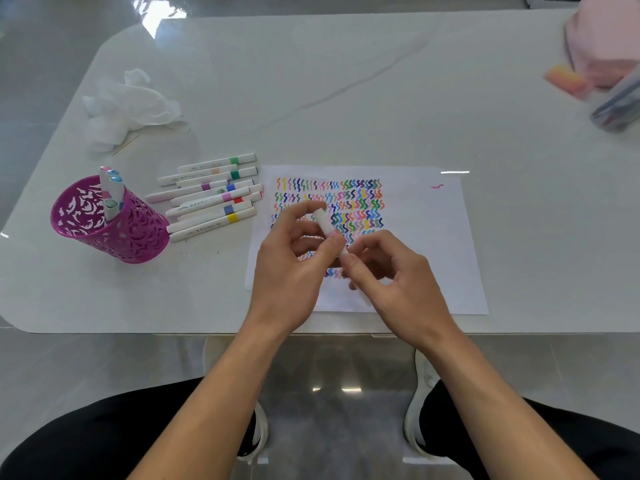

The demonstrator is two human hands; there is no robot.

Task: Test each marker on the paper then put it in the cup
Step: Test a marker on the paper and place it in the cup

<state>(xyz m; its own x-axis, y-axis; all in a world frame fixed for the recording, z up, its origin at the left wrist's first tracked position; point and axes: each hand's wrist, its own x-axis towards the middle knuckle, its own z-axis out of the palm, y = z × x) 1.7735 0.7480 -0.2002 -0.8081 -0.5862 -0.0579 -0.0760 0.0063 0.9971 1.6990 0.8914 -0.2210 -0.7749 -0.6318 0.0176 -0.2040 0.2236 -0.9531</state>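
Note:
A white marker with a pale pink band [325, 225] is held over the paper [422, 237] by both hands. My left hand [294, 261] grips its upper body between thumb and fingers. My right hand [391, 275] pinches its lower end. The sheet carries rows of coloured squiggles and one pink mark near its top right. Several white markers with coloured bands [214, 195] lie in a pile left of the paper. A magenta perforated cup [135, 233] stands at the left with a few markers [111, 188] upright in it.
Crumpled white tissue [128, 109] lies at the back left of the white table [346, 81]. A pink object and a clear pouch [613, 102] sit at the far right edge. My knees and white shoes show below the table's front edge.

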